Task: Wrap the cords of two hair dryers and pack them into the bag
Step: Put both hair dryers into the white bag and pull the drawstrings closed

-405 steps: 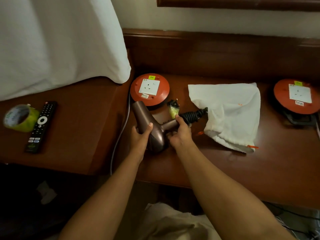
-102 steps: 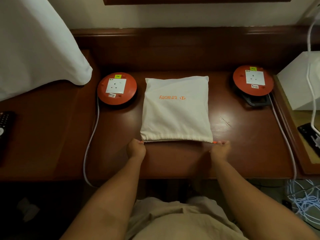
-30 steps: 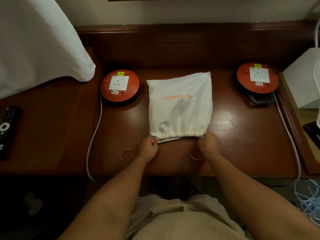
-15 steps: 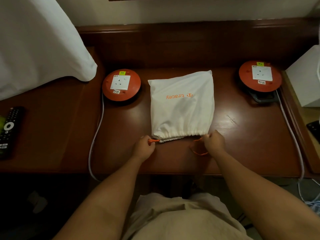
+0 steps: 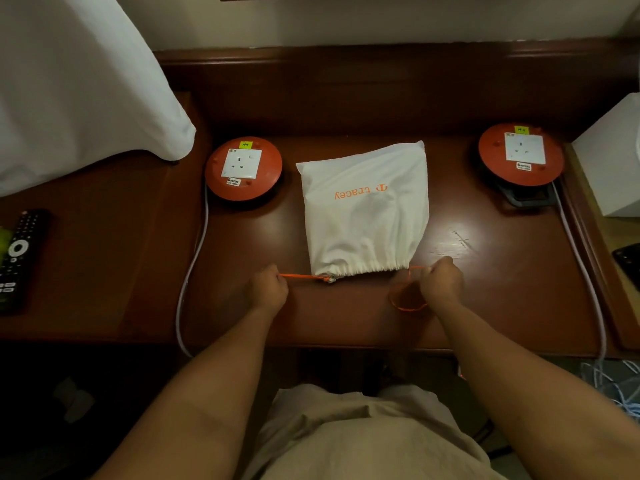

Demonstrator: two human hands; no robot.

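Observation:
A white cloth drawstring bag (image 5: 363,216) with orange lettering lies on the dark wooden desk (image 5: 485,289), its mouth gathered toward me. No hair dryer is visible; the bag's contents are hidden. My left hand (image 5: 268,289) is closed on the orange drawstring (image 5: 304,277), which runs taut from the mouth's left end. My right hand (image 5: 441,280) grips the drawstring at the mouth's right end, and a slack orange loop (image 5: 407,299) lies on the desk beside it.
Two round orange extension reels with sockets sit at the back left (image 5: 243,168) and back right (image 5: 521,154), their pale cables trailing off the desk's front. A remote (image 5: 17,258) lies far left, a white pillow (image 5: 69,81) above it, a white box (image 5: 613,161) at right.
Both hands have pulled the drawstring outward, left hand further left and right hand further right. The bag's mouth has gathered tighter than half a second ago.

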